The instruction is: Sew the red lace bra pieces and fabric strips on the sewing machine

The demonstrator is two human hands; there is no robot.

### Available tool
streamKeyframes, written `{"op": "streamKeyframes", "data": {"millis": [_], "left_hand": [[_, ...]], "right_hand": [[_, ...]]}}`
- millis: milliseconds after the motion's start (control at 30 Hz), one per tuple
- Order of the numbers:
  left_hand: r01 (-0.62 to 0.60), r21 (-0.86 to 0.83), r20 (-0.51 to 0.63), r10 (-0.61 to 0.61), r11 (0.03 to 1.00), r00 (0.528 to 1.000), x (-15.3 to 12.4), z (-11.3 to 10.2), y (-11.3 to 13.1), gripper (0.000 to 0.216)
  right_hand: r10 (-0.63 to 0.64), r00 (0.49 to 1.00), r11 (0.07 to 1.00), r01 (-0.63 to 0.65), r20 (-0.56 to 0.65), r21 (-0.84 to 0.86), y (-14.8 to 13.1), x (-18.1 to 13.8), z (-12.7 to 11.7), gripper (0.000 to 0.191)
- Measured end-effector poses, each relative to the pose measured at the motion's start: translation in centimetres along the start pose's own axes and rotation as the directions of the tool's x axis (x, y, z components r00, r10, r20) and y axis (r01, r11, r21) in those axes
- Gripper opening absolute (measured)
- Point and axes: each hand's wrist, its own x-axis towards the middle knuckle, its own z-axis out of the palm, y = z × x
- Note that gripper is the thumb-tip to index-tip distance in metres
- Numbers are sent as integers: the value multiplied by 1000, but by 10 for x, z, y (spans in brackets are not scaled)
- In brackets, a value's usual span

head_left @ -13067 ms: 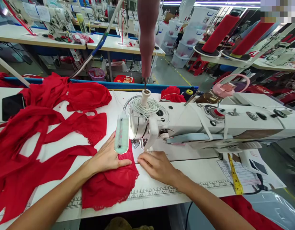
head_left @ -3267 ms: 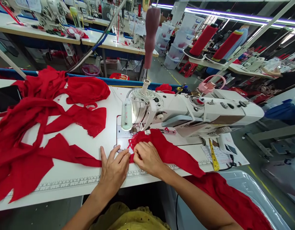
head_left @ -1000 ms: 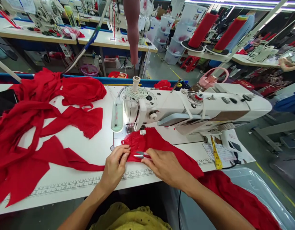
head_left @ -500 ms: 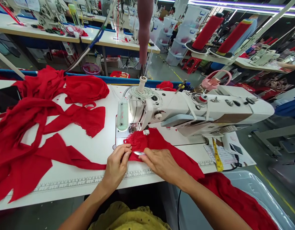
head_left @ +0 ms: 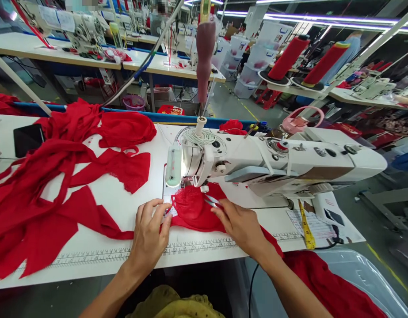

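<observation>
Red cloth (head_left: 192,207), front edge of desk (head_left: 124,212): my right hand (head_left: 245,227), grasping snips (head_left: 211,202), has moved rightward, baring the middle; whether my left hand (head_left: 149,229) grips, I cannot tell.

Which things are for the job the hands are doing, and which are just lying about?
For the job, it seems:
red lacy cloth, by the left hand
small snips, in the right hand
sewing machine, beside the cloth

Seemingly just lying about:
black phone
yellow tape measure
papers

Room before red cloth (head_left: 195,210), machine (head_left: 306,153) blocking behind
</observation>
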Motion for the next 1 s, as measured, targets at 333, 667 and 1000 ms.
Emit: {"op": "streamKeyframes", "data": {"millis": [333,667,1000], "left_hand": [[-239,115,56,234,964,971,8,1,3,17],[-254,143,-21,260,957,965,1,2,9,14],[-59,190,-66,72,980,995,1,-1,-3,12]], "right_hand": [[-165,971,982,145,172,124,-44,2,-3,47],[-215,944,975,222,252,-1,-60,8,0,40],[67,997,979,-61,27,-196,-12,14,10,44]]}}
